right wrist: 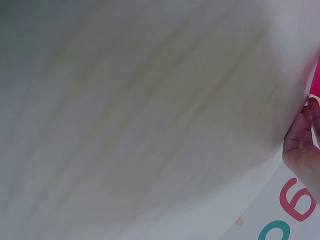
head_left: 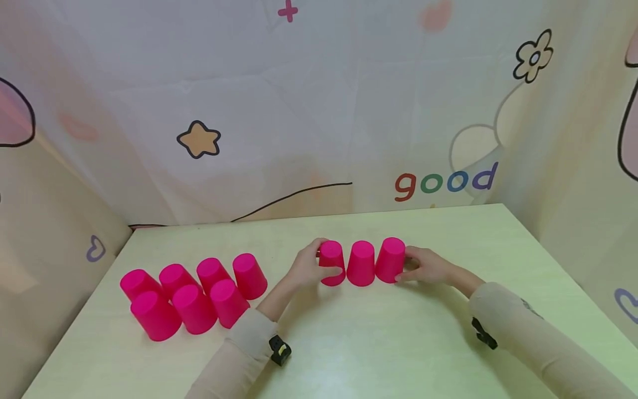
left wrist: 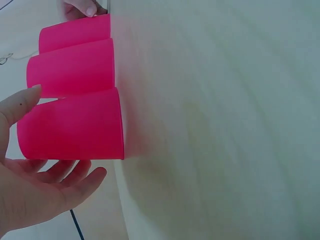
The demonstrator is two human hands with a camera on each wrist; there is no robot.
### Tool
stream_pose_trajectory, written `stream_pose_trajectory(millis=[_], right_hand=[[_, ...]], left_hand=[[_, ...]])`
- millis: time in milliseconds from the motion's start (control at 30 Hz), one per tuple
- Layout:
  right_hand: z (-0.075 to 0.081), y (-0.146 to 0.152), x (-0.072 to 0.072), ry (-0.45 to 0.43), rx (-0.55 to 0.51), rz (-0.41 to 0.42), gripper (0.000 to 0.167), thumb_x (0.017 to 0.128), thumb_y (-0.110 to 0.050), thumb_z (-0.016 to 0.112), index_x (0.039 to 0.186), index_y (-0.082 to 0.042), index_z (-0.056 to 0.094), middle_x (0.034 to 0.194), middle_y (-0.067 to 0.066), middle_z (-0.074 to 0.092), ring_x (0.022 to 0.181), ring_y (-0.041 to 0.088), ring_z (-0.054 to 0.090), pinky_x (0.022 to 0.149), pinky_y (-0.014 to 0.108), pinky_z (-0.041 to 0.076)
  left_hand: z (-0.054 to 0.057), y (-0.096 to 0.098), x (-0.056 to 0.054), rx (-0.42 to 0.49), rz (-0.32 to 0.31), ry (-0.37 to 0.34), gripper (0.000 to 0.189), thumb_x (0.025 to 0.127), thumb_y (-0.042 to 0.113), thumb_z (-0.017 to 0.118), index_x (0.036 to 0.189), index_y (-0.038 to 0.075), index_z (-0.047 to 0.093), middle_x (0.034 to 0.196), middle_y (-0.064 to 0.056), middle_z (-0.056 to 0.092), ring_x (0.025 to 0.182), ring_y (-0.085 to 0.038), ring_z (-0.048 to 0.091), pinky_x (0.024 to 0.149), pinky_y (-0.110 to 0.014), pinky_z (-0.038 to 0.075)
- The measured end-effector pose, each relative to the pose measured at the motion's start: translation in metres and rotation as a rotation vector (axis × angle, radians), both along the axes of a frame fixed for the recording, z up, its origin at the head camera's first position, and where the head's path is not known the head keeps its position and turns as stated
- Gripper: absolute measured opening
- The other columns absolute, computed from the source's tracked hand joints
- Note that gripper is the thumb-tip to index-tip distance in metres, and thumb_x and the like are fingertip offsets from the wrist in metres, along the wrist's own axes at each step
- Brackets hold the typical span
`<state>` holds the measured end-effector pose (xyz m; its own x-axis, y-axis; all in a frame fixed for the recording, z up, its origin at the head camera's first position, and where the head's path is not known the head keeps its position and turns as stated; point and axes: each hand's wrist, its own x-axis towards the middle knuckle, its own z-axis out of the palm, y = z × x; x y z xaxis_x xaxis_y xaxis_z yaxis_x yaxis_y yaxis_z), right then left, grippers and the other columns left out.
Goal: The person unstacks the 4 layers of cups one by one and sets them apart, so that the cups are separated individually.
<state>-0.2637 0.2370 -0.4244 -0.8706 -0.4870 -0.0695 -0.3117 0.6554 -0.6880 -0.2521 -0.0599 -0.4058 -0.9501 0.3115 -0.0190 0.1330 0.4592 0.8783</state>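
Observation:
A row of three upside-down pink cups stands on the table, made up of a left cup (head_left: 331,257), a middle cup (head_left: 360,263) and a right cup (head_left: 391,259). My left hand (head_left: 312,265) holds the left cup, its thumb across the front and its fingers round the outer side. The left wrist view shows that left cup (left wrist: 72,127) between thumb and fingers. At the outer side of the right cup is my right hand (head_left: 428,266), loosely bent, with its thumb at the cup's lower edge. Only a sliver of a pink cup (right wrist: 316,82) enters the right wrist view.
More upside-down pink cups stand in two rows at the left, among them a front corner cup (head_left: 156,316) and a back right one (head_left: 250,276). They rest on the pale wooden table (head_left: 379,343). A printed curtain (head_left: 299,122) hangs behind the table.

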Motion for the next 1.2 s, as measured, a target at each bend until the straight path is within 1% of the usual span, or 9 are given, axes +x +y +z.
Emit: stream_pose_trajectory(millis=[133, 233, 400, 500, 633, 800, 900, 1100, 1200], right_hand=[[0.001, 0.0, 0.001, -0.01, 0.0, -0.012, 0.05, 0.076, -0.023, 0.073, 0.117, -0.004, 0.051, 0.108, 0.007, 0.057, 0.1, 0.026, 0.052, 0.087, 0.046, 0.043], [0.001, 0.0, 0.001, -0.016, 0.004, -0.015, 0.05, 0.076, -0.023, 0.073, 0.117, -0.004, 0.051, 0.108, 0.007, 0.057, 0.1, 0.026, 0.051, 0.086, 0.046, 0.043], [0.002, -0.001, 0.002, -0.006, 0.009, -0.015, 0.051, 0.077, -0.022, 0.073, 0.118, -0.003, 0.05, 0.109, 0.008, 0.057, 0.101, 0.027, 0.051, 0.087, 0.047, 0.043], [0.003, -0.001, 0.002, -0.01, 0.008, -0.019, 0.051, 0.077, -0.022, 0.073, 0.118, -0.004, 0.05, 0.109, 0.008, 0.057, 0.101, 0.027, 0.051, 0.087, 0.046, 0.043], [0.003, -0.001, 0.003, -0.013, 0.004, -0.011, 0.052, 0.077, -0.023, 0.073, 0.119, -0.003, 0.05, 0.11, 0.009, 0.057, 0.102, 0.028, 0.051, 0.087, 0.046, 0.043], [0.003, 0.0, 0.003, -0.004, 0.013, -0.008, 0.051, 0.077, -0.023, 0.073, 0.118, -0.003, 0.05, 0.11, 0.009, 0.057, 0.102, 0.028, 0.051, 0.088, 0.047, 0.042], [0.004, 0.0, 0.002, -0.001, 0.018, -0.002, 0.051, 0.077, -0.023, 0.073, 0.118, -0.003, 0.05, 0.109, 0.009, 0.057, 0.101, 0.028, 0.051, 0.088, 0.047, 0.042], [0.004, -0.001, 0.002, 0.002, 0.019, 0.001, 0.051, 0.077, -0.023, 0.073, 0.118, -0.003, 0.051, 0.109, 0.009, 0.057, 0.102, 0.028, 0.051, 0.089, 0.048, 0.042], [0.002, -0.002, 0.002, -0.007, 0.01, -0.005, 0.051, 0.077, -0.023, 0.073, 0.118, -0.003, 0.051, 0.109, 0.009, 0.057, 0.101, 0.027, 0.051, 0.088, 0.047, 0.042]], left_hand=[[-0.002, 0.0, 0.001, 0.007, -0.01, 0.014, 0.051, 0.077, 0.009, 0.071, 0.12, 0.007, 0.044, 0.112, -0.008, 0.053, 0.106, -0.026, 0.05, 0.077, -0.036, 0.051], [0.0, -0.002, 0.003, 0.004, -0.012, 0.022, 0.05, 0.077, 0.009, 0.071, 0.12, 0.007, 0.045, 0.112, -0.008, 0.054, 0.105, -0.025, 0.05, 0.077, -0.036, 0.051], [0.007, -0.009, 0.008, 0.002, -0.01, 0.054, 0.052, 0.078, 0.011, 0.071, 0.122, 0.007, 0.045, 0.112, -0.006, 0.054, 0.104, -0.024, 0.05, 0.076, -0.034, 0.051], [0.012, -0.015, 0.014, 0.007, -0.008, 0.075, 0.052, 0.078, 0.012, 0.071, 0.122, 0.007, 0.046, 0.112, -0.007, 0.055, 0.103, -0.024, 0.051, 0.076, -0.033, 0.051], [0.018, -0.024, 0.024, 0.007, -0.014, 0.102, 0.051, 0.077, 0.012, 0.072, 0.121, 0.007, 0.047, 0.11, -0.006, 0.056, 0.102, -0.024, 0.051, 0.075, -0.033, 0.051], [0.024, -0.033, 0.039, -0.02, -0.014, 0.123, 0.051, 0.076, 0.013, 0.073, 0.12, 0.009, 0.049, 0.108, -0.004, 0.057, 0.099, -0.022, 0.052, 0.074, -0.033, 0.05], [0.027, -0.039, 0.047, -0.043, -0.009, 0.127, 0.052, 0.075, 0.014, 0.074, 0.12, 0.011, 0.049, 0.107, -0.002, 0.057, 0.096, -0.021, 0.053, 0.072, -0.031, 0.05], [0.029, -0.057, 0.064, -0.073, 0.034, 0.142, 0.053, 0.072, 0.017, 0.076, 0.119, 0.014, 0.052, 0.104, 0.003, 0.059, 0.092, -0.019, 0.054, 0.07, -0.03, 0.049], [0.028, -0.071, 0.073, -0.09, 0.048, 0.15, 0.053, 0.071, 0.017, 0.077, 0.118, 0.015, 0.053, 0.102, 0.004, 0.059, 0.091, -0.017, 0.054, 0.073, -0.035, 0.05]])
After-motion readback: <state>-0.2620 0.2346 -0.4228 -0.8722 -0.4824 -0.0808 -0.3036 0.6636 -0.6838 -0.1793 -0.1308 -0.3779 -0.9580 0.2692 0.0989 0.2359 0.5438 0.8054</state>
